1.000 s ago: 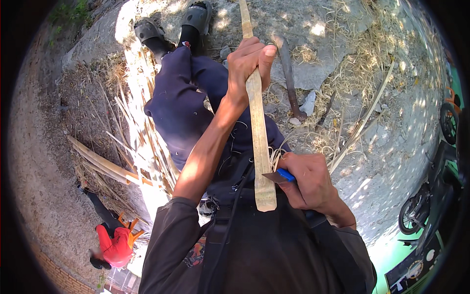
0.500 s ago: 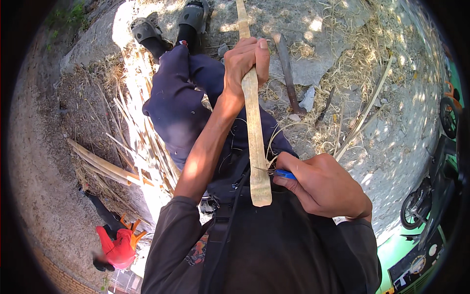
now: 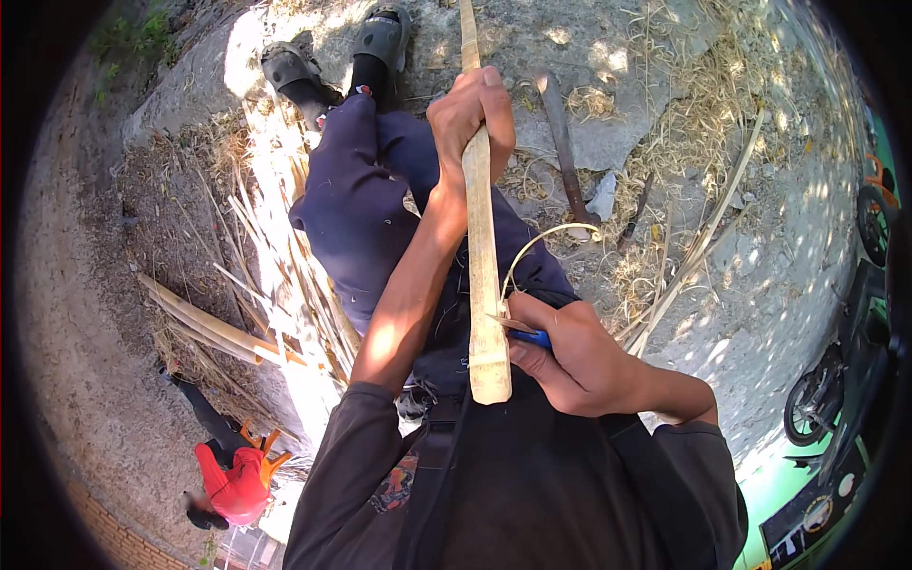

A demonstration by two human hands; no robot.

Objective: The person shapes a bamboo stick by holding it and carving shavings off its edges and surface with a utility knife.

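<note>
My left hand (image 3: 472,123) is wrapped round a long pale bamboo strip (image 3: 482,247), which runs from the top of the view down to a blunt, wider end in front of my torso. Near that lower end, my right hand (image 3: 579,361) grips a small knife (image 3: 532,334) with a blue handle. Its blade lies against the strip's right edge, just above a node. A thin curled shaving (image 3: 532,249) arches up and to the right from beside the blade. My right fingers hide most of the knife handle.
A dark machete-like blade (image 3: 567,157) lies on the ground ahead, among scattered shavings (image 3: 708,123). Split bamboo strips (image 3: 275,237) lie left of my legs, near thicker bamboo pieces (image 3: 204,323). A person in red (image 3: 233,484) is at lower left. Motorcycles (image 3: 817,399) stand at right.
The strip and both hands have shifted slightly left. Beside the blade, a longer curled shaving now stands out to the right of the strip.
</note>
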